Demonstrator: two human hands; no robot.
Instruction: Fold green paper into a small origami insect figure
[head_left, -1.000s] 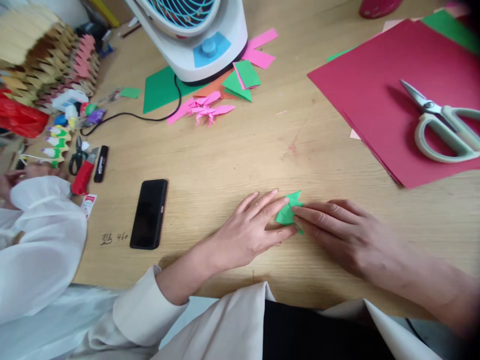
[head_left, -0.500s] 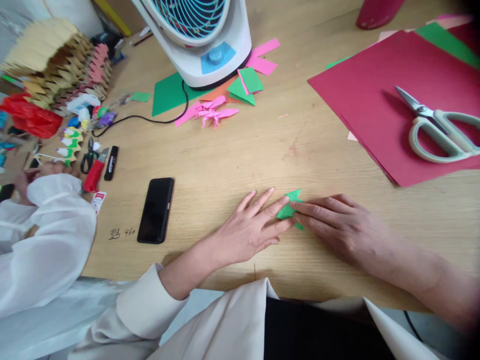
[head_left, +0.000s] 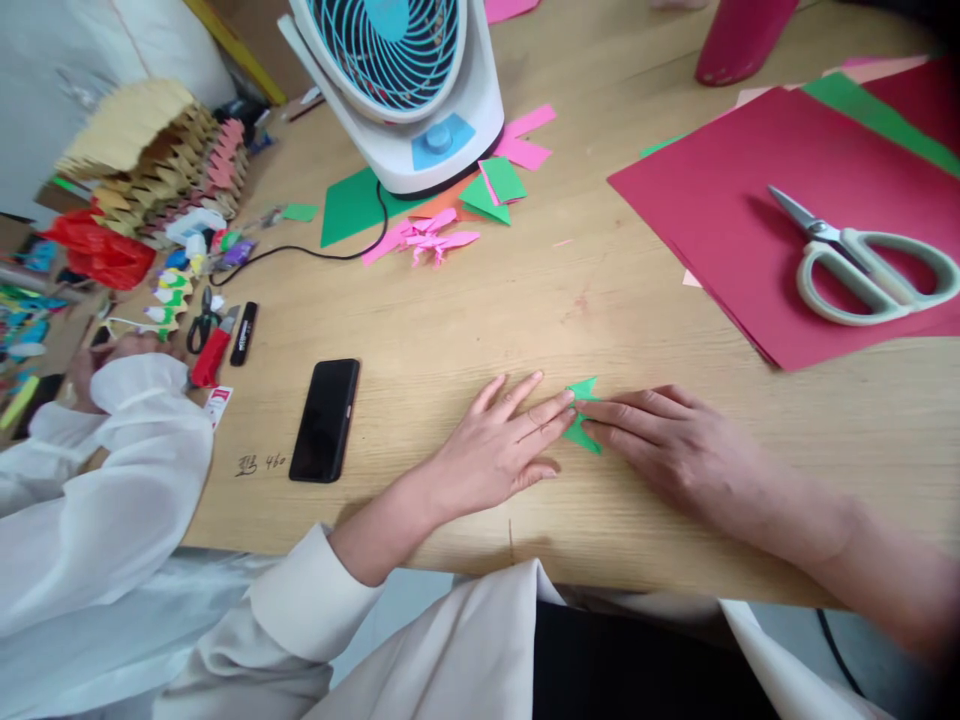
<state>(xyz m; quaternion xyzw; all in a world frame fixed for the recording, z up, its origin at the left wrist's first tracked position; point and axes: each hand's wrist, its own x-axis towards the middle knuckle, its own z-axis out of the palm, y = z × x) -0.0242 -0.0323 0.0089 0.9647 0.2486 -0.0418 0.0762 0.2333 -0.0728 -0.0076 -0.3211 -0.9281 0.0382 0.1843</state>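
1. The middle of the green folded paper [head_left: 584,434] is covered by the left hand [head_left: 487,450] and the right hand [head_left: 679,445].
2. The fan [head_left: 386,60] and the pinkish-red container [head_left: 742,40] are cut off by the top edge.
3. The co-worker's hands [head_left: 81,378] are partly hidden by a white sleeve [head_left: 154,425].
4. The right forearm [head_left: 855,555] is blurred toward the right edge.

Between the fan [head_left: 390,70] and the left hand [head_left: 487,445], past the pink paper figure [head_left: 435,240], the bench [head_left: 495,310] leaves a passage; a cord [head_left: 330,257] obstructs left of the fan, scissors [head_left: 877,268] well right.
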